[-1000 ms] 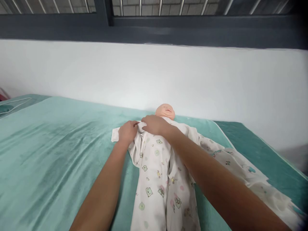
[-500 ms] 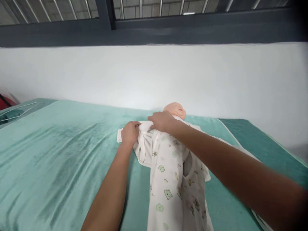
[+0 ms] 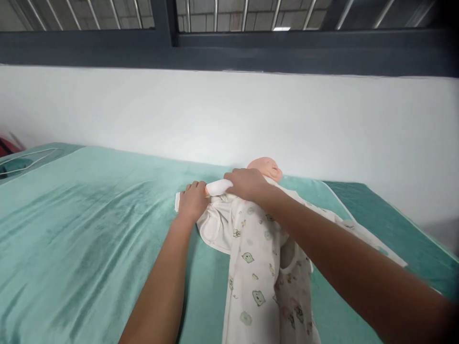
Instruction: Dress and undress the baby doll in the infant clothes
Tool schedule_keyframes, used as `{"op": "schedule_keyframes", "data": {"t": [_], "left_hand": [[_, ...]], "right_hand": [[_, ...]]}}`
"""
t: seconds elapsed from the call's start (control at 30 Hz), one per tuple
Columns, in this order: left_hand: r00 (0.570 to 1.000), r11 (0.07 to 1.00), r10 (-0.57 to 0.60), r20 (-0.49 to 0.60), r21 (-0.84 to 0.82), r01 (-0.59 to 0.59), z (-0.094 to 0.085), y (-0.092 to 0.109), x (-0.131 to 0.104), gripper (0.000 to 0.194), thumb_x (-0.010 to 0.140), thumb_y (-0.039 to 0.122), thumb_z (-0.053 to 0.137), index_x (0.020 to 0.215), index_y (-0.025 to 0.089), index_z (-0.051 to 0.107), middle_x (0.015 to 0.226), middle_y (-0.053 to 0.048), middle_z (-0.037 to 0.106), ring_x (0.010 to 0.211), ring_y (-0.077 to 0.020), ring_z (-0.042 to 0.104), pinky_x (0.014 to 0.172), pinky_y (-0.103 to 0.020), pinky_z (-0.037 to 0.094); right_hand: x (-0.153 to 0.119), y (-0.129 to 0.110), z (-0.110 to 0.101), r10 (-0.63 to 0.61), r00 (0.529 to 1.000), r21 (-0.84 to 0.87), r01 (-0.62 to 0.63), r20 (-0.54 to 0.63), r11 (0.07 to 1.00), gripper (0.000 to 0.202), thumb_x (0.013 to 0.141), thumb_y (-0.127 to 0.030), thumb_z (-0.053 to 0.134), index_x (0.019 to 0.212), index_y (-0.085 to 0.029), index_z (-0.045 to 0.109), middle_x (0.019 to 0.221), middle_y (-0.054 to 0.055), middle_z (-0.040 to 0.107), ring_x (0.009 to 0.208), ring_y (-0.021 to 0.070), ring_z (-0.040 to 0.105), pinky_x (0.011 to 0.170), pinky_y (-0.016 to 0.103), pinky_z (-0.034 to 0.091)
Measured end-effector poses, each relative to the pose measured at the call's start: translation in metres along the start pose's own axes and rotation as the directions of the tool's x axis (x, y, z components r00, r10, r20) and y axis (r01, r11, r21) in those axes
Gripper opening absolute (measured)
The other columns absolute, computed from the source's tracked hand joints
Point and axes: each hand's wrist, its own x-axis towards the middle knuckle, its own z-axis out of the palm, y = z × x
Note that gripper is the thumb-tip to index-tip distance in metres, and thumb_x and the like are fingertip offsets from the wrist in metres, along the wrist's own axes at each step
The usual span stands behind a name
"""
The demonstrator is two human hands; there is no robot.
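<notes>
Your left hand (image 3: 194, 200) is closed at the end of the doll's arm (image 3: 207, 191); a strip of pink shows at the fingertips, the palm side is hidden. A pale cuff (image 3: 177, 201) protrudes at 9 o'clock. Between 2 and 3 o'clock, your right hand (image 3: 245, 184) pinches the white sleeve (image 3: 219, 187) near the shoulder; its exact finger placement is partly covered.

The doll lies on its back on the green sheet (image 3: 107, 215), its head (image 3: 266, 167) at about 2 o'clock from the right hand, touching or close to the wall (image 3: 229, 114). The printed suit (image 3: 253, 267) spreads over it toward 6 o'clock, a loose panel folded out at 5 o'clock from the left hand.

Assessment: doll likely light, its limbs firm and smooth; cloth thin, limp, prone to bunching. Sound holds are the wrist for the arm and the sleeve's edge for the fabric; hard pulling may twist the shoulder or strain a seam.

Obstructions: your right forearm crosses the chest and hides much of it. More pale cloth (image 3: 373, 243) trails toward 4 o'clock. The sheet is creased at 8 o'clock and may drag.
</notes>
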Motion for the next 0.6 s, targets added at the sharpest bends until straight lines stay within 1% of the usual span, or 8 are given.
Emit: {"op": "schedule_keyframes", "data": {"t": [0.1, 0.2, 0.3, 0.37, 0.43, 0.5, 0.53, 0.6], "left_hand": [[0.989, 0.991, 0.124, -0.077, 0.066, -0.119, 0.006, 0.012, 0.0, 0.033, 0.092, 0.038, 0.059, 0.12, 0.024, 0.051, 0.121, -0.009, 0.062, 0.116, -0.0289, 0.054, 0.094, -0.044, 0.043], [0.981, 0.978, 0.182, -0.073, 0.116, -0.173, 0.013, 0.022, 0.003, 0.035, 0.095, 0.036, 0.055, 0.126, 0.022, 0.047, 0.123, -0.01, 0.061, 0.116, -0.0283, 0.054, 0.093, -0.042, 0.043], [0.988, 0.977, 0.147, -0.047, 0.164, -0.138, 0.015, 0.022, 0.005, 0.024, 0.096, 0.029, 0.05, 0.118, 0.02, 0.05, 0.121, -0.011, 0.061, 0.114, -0.0293, 0.055, 0.089, -0.042, 0.044], [0.991, 0.977, 0.114, -0.064, 0.189, -0.1, 0.014, 0.017, 0.005, 0.019, 0.097, 0.025, 0.045, 0.115, 0.02, 0.051, 0.12, -0.011, 0.061, 0.114, -0.0297, 0.055, 0.09, -0.043, 0.045], [0.995, 0.979, 0.067, -0.074, 0.195, -0.052, 0.014, 0.011, 0.004, 0.02, 0.097, 0.022, 0.042, 0.115, 0.02, 0.052, 0.121, -0.012, 0.06, 0.114, -0.0302, 0.055, 0.09, -0.045, 0.045], [0.997, 0.982, 0.015, -0.071, 0.188, -0.002, 0.014, 0.008, 0.003, 0.022, 0.096, 0.022, 0.041, 0.116, 0.02, 0.052, 0.121, -0.012, 0.06, 0.114, -0.0313, 0.055, 0.09, -0.047, 0.046], [0.998, 0.983, -0.003, -0.069, 0.184, 0.016, 0.014, 0.007, 0.003, 0.023, 0.096, 0.023, 0.042, 0.116, 0.02, 0.052, 0.121, -0.013, 0.06, 0.114, -0.032, 0.054, 0.091, -0.047, 0.047], [0.997, 0.986, -0.02, -0.072, 0.166, 0.032, 0.014, 0.009, 0.0, 0.029, 0.093, 0.02, 0.043, 0.12, 0.02, 0.053, 0.123, -0.013, 0.059, 0.116, -0.0332, 0.054, 0.093, -0.05, 0.046]], "right_hand": [[0.01, -0.011, 0.008, -0.029, 1.0, -0.009, 0.029, -0.006, 1.0, 0.022, 0.089, -0.032, 0.056, 0.106, -0.02, 0.064, 0.104, 0.009, 0.069, 0.092, 0.0264, 0.065, 0.068, 0.034, 0.042], [0.009, -0.013, 0.009, -0.025, 1.0, 0.045, 0.026, -0.007, 0.999, 0.026, 0.087, -0.028, 0.059, 0.111, -0.019, 0.065, 0.11, 0.011, 0.07, 0.099, 0.0278, 0.066, 0.075, 0.036, 0.046], [-0.006, 0.0, 0.01, 0.043, 0.993, 0.252, -0.015, -0.107, 0.968, 0.034, 0.093, -0.031, 0.052, 0.124, -0.021, 0.063, 0.127, 0.01, 0.066, 0.115, 0.0281, 0.061, 0.089, 0.039, 0.048], [-0.023, 0.018, 0.019, 0.175, 0.96, 0.434, -0.065, -0.218, 0.898, 0.039, 0.097, -0.032, 0.043, 0.13, -0.022, 0.061, 0.138, 0.008, 0.061, 0.124, 0.0268, 0.056, 0.098, 0.04, 0.046], [-0.045, 0.039, 0.037, 0.351, 0.887, 0.579, -0.124, -0.299, 0.806, 0.041, 0.097, -0.029, 0.038, 0.131, -0.022, 0.06, 0.141, 0.007, 0.059, 0.128, 0.0255, 0.054, 0.103, 0.041, 0.045], [-0.069, 0.059, 0.063, 0.506, 0.803, 0.65, -0.207, -0.313, 0.731, 0.043, 0.095, -0.027, 0.039, 0.132, -0.02, 0.06, 0.14, 0.009, 0.06, 0.128, 0.0263, 0.053, 0.108, 0.043, 0.042], [-0.081, 0.067, 0.078, 0.539, 0.787, 0.65, -0.244, -0.301, 0.72, 0.044, 0.094, -0.027, 0.04, 0.132, -0.019, 0.06, 0.139, 0.01, 0.06, 0.128, 0.0278, 0.053, 0.109, 0.045, 0.04], [-0.103, 0.08, 0.105, 0.532, 0.785, 0.589, -0.277, -0.317, 0.759, 0.046, 0.089, -0.022, 0.044, 0.13, -0.019, 0.062, 0.135, 0.01, 0.063, 0.126, 0.0308, 0.053, 0.109, 0.049, 0.039]]}}
